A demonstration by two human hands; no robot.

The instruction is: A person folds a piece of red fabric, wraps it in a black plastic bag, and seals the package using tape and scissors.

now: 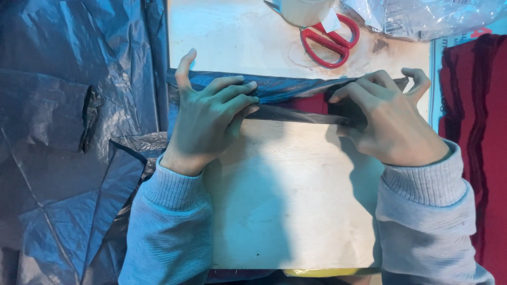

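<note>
A dark plastic bag (296, 89) lies flat across a pale wooden board (285, 179), with a strip of red cloth (311, 103) showing inside its mouth. My left hand (208, 121) pinches the bag's near edge at the left, thumb pointing away from me. My right hand (388, 119) grips the same edge at the right, fingers curled over the plastic. Both wrists wear grey ribbed sleeves. The bag's far side rests on the board.
Red-handled scissors (330, 39) and a roll of tape (306, 9) lie at the board's far edge. Crumpled clear plastic (422, 16) sits far right. Dark plastic sheets (68, 132) cover the left. Folded red cloth (478, 121) is stacked at the right.
</note>
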